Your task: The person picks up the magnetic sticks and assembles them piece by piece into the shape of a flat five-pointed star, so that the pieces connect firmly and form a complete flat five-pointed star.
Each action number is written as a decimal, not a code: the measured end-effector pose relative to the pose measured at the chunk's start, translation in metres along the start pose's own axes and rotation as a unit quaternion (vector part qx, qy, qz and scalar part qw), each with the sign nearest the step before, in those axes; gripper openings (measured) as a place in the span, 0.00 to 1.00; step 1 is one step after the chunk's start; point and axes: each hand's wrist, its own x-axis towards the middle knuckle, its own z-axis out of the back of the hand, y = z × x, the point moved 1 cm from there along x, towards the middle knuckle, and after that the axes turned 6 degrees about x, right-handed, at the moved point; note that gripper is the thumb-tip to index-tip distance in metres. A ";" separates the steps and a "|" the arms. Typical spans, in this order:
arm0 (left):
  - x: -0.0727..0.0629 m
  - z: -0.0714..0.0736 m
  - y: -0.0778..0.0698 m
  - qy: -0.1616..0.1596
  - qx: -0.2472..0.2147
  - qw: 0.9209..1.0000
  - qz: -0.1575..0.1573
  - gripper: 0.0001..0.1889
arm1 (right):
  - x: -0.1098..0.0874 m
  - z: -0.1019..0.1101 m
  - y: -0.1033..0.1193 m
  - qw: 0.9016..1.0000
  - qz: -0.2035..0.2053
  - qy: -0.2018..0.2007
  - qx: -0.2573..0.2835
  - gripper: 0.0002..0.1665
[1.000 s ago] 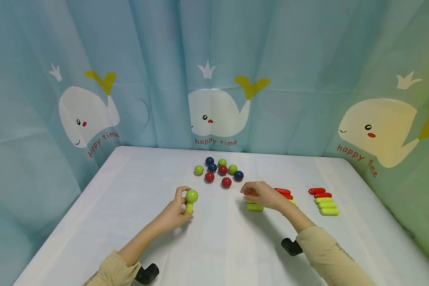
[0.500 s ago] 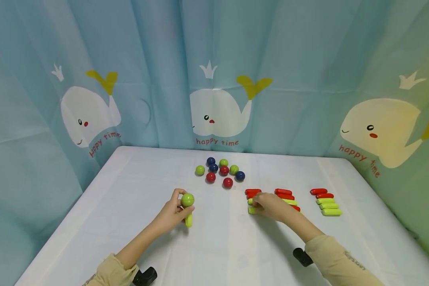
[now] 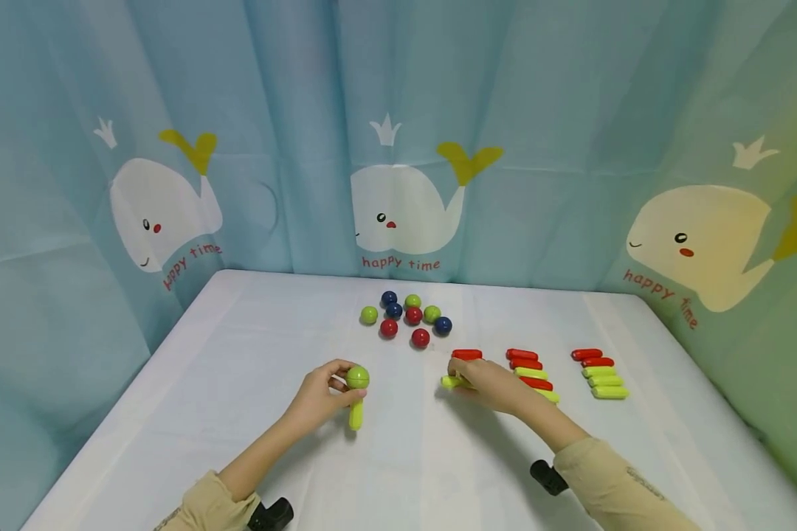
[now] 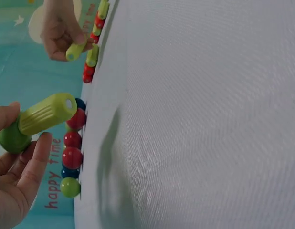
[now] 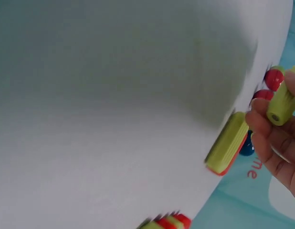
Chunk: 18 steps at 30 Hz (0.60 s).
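My left hand [image 3: 315, 394] holds a green ball [image 3: 357, 377] with a yellow-green ridged stick [image 3: 355, 415] joined to it. Ball on top, stick pointing down toward me in the head view. In the left wrist view the stick's free end [image 4: 66, 105] shows a small pale disc. Between thumb and fingers, my right hand [image 3: 494, 385] pinches a second yellow-green stick [image 5: 283, 102], raised off the table, a dark disc in its end. Below that hand lies the nearest row of sticks, partly covered, with a red stick [image 3: 467, 355] showing at its far end.
Several red, green and blue balls [image 3: 413, 316] cluster at the back middle of the white table [image 3: 272, 317]. Two more rows of red and yellow-green sticks, a middle row [image 3: 530, 372] and a right row [image 3: 604, 381], lie to the right. A whale-print curtain [image 3: 292, 147] surrounds the table.
My right hand has reached down to the nearest row, taken hold of a yellow-green stick and drawn it up and left. In my left hand, the stick now extends further below the ball.
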 end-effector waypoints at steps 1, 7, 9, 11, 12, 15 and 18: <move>0.000 -0.001 0.000 -0.003 0.005 1.000 0.001 0.21 | 0.002 0.000 0.002 1.000 0.004 0.000 0.009 0.11; 0.001 -0.005 0.001 0.005 0.013 1.000 -0.012 0.24 | 0.012 0.000 0.010 0.997 0.025 -0.001 0.077 0.12; 0.002 -0.005 0.000 0.006 0.018 1.000 -0.018 0.23 | 0.016 0.000 0.013 0.993 0.033 -0.004 0.115 0.12; 0.002 -0.006 -0.001 0.008 0.020 0.999 -0.025 0.22 | 0.019 0.000 0.017 0.987 0.041 -0.010 0.154 0.13; 0.003 -0.006 -0.002 0.009 0.020 0.999 -0.027 0.22 | 0.021 0.000 0.019 0.984 0.045 -0.012 0.173 0.13; 0.006 -0.007 -0.004 0.012 0.022 0.999 -0.025 0.21 | 0.027 0.000 0.026 0.975 0.053 -0.019 0.216 0.14; 0.008 -0.009 -0.005 0.012 0.018 1.000 -0.022 0.20 | 0.034 0.001 0.035 0.967 0.066 -0.026 0.243 0.14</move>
